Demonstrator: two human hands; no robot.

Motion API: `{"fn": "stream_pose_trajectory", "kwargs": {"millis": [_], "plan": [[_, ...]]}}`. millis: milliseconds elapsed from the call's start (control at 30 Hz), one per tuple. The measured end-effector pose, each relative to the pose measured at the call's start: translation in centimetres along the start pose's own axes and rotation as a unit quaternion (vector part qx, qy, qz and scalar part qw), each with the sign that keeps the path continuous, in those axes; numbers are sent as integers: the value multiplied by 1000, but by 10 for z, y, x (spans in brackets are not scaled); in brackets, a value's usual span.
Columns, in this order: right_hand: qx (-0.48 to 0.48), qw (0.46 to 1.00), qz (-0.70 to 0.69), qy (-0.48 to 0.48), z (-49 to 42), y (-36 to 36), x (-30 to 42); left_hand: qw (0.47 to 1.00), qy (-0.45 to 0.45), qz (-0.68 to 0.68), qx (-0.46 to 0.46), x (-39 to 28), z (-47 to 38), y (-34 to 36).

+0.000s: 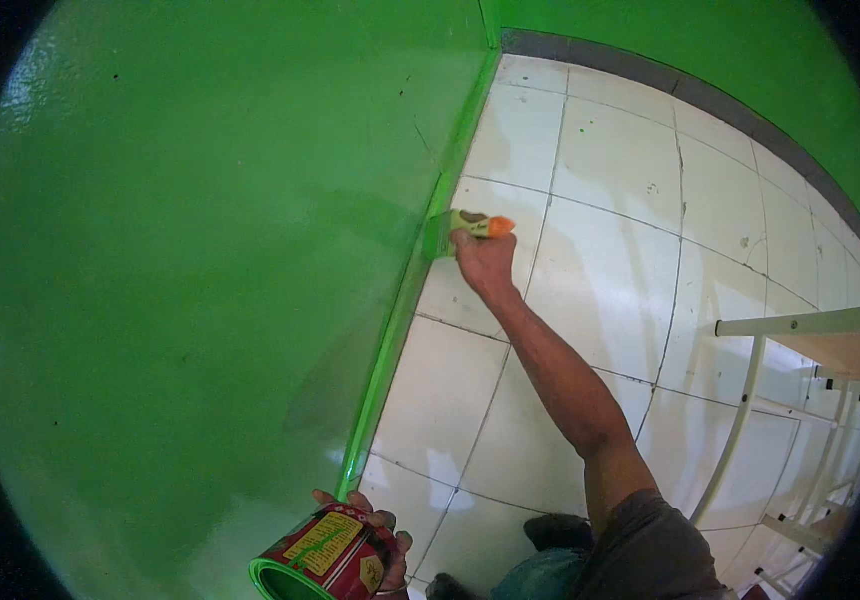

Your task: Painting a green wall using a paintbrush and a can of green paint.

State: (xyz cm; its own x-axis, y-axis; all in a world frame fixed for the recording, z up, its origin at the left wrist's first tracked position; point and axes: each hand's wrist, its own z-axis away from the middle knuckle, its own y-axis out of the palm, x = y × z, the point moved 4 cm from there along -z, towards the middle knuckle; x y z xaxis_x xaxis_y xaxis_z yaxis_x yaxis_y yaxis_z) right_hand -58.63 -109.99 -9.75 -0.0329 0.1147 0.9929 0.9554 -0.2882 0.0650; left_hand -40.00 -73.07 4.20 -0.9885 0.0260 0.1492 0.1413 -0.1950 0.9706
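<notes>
My right hand (485, 262) grips a flat paintbrush (473, 222) with a pale green handle and an orange end. Its bristles, coated in green paint, touch the green skirting tile (400, 319) at the foot of the green wall (197, 247). At the bottom of the view my left hand (392, 559) is wrapped around a red paint can (336, 551). The can is tilted, with green paint on its rim and a green streak across its yellow label, which bears writing. What lies deep inside the can is cut off by the picture's lower edge.
White floor tiles (595, 277) carry a few green drops and scuffs. A grey skirting (617, 58) runs below the far green wall (670, 30). To the right stand a pale-framed table or bench (797, 324) and further furniture legs. My feet (559, 531) are on the floor below.
</notes>
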Motion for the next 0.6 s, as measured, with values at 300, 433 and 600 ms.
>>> {"fn": "stream_pose_trajectory", "kwargs": {"millis": [300, 433, 600], "plan": [[-105, 992, -31, -55, -76, -4, 2, 999, 27, 16, 12, 20, 1, -1], [-37, 999, 32, -22, -54, 10, -5, 998, 32, 37, 28, 20, 1, -1], [-56, 995, 11, -81, -17, 18, -11, 997, 72, -4, -22, 11, 9, 0]]}}
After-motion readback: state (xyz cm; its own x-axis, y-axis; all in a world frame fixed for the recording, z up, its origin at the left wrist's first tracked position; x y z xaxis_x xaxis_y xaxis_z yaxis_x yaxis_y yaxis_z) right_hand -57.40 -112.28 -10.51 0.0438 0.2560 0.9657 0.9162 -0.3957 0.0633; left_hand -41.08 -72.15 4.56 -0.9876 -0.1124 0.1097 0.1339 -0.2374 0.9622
